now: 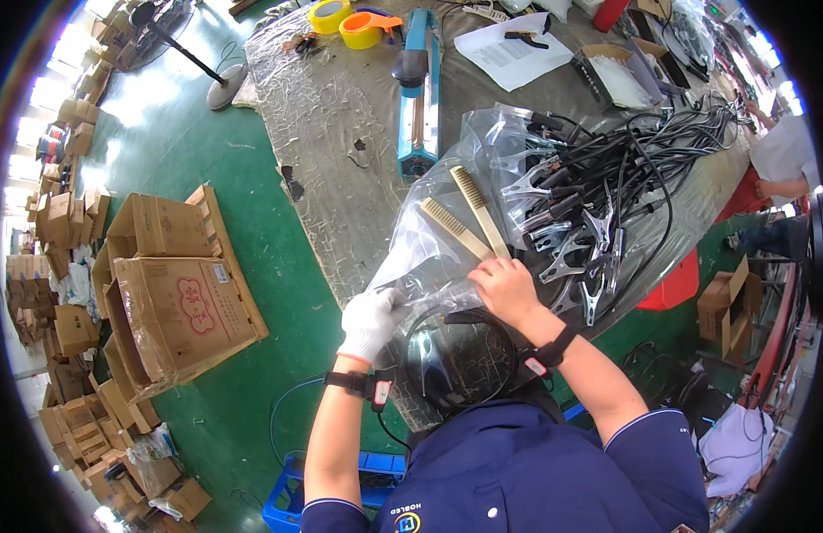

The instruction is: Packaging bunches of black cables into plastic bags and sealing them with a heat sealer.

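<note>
My left hand [371, 320], in a white knit glove, pinches the edge of a large clear plastic bag [420, 240] at the table's near side. My bare right hand [504, 289] is closed around the lower ends of two beige brushes [458, 228] with rows of bristles. The brushes fan apart and point away from me, over the clear plastic. Between my wrists, close to my body, sits a coiled black cable [511, 342] with a metal clamp [431, 355], seemingly in clear plastic. Right of the brushes lies a heap of silver spring clamps [567, 258] with black cables [651, 151].
A blue bag sealer [420, 115] stands farther up the table, near yellow tape rolls [329, 15]. Paper sheets [504, 53] and an open box [616, 75] lie at the far right. Cardboard boxes [185, 306] stand on the green floor at left. Another person's arm [782, 187] shows at right.
</note>
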`<state>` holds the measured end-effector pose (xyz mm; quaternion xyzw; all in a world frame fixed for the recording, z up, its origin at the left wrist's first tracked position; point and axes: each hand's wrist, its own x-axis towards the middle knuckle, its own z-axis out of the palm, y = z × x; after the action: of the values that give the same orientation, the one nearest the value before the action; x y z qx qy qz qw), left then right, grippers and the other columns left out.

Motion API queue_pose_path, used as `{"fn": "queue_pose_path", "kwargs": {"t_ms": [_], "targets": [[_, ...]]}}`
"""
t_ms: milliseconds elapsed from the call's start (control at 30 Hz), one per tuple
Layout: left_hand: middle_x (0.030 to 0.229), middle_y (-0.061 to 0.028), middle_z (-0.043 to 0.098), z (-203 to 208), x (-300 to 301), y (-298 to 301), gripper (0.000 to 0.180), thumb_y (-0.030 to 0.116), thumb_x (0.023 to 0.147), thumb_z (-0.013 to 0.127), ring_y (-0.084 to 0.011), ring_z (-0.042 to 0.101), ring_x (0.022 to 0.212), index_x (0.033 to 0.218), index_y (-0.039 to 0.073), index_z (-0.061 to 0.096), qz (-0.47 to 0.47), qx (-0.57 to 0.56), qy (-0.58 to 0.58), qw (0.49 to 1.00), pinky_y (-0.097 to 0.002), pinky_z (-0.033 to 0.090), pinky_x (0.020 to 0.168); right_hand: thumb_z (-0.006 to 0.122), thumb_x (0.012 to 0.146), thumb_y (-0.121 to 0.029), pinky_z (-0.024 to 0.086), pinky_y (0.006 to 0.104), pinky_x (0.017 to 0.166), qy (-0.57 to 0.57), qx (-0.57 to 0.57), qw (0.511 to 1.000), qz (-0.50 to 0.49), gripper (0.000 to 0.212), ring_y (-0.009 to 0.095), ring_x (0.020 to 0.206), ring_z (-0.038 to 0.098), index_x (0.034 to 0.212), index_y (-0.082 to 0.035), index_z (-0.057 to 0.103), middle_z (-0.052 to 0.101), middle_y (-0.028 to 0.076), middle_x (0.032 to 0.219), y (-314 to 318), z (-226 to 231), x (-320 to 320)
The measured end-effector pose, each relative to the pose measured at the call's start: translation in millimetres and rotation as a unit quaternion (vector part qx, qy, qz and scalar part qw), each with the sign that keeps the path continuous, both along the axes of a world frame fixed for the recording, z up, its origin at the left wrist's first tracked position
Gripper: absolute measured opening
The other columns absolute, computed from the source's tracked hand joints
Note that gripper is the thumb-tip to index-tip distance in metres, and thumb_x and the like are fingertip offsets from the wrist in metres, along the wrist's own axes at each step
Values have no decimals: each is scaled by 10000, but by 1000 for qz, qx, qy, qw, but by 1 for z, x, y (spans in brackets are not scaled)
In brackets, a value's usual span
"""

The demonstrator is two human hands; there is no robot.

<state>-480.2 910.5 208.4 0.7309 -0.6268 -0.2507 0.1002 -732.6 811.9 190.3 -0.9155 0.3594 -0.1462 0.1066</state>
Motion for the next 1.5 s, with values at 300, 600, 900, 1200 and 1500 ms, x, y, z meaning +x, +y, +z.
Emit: {"fn": "queue_pose_path", "kwargs": {"t_ms": [300,600,900,1200,1500], "targets": [[1226,-50,562,41,-61,3,373,196,746,666,-271,549,1122,1119,206,660,-217,-232,-89,944,-429,473,891,678,825,-203,497,359,575,18,42,998,-49,97,243,662,625,819,-141,602,552,34,789,-3,3,8],[928,-107,668,17,-7,17,250,191,874,535,-299,670,809,1093,95,609,29,53,-296,953,-426,542,653,613,853,-160,552,356,539,11,37,999,-5,277,226,633,658,1123,-122,563,582,51,810,-5,-14,-4],[700,-79,646,-13,-10,77,506,157,841,548,-257,650,593,1344,203,519,-9,46,-256,966,-412,515,513,542,896,-140,520,313,464,-50,-74,994,58,404,190,542,626,1299,-149,520,593,28,707,1,-43,1],[603,-6,527,-27,-95,168,657,154,786,556,-173,546,478,1424,288,478,-156,-82,-135,975,-350,438,411,548,850,-87,504,324,456,25,51,998,41,525,193,537,619,1368,-138,485,600,29,748,63,-18,-113],[794,-67,646,-16,-50,151,341,256,947,474,-236,658,682,1262,294,597,-93,126,-177,972,-400,517,598,673,818,-134,563,415,676,27,281,955,91,663,305,774,657,1426,-164,413,568,153,1112,33,-7,-64]]}}
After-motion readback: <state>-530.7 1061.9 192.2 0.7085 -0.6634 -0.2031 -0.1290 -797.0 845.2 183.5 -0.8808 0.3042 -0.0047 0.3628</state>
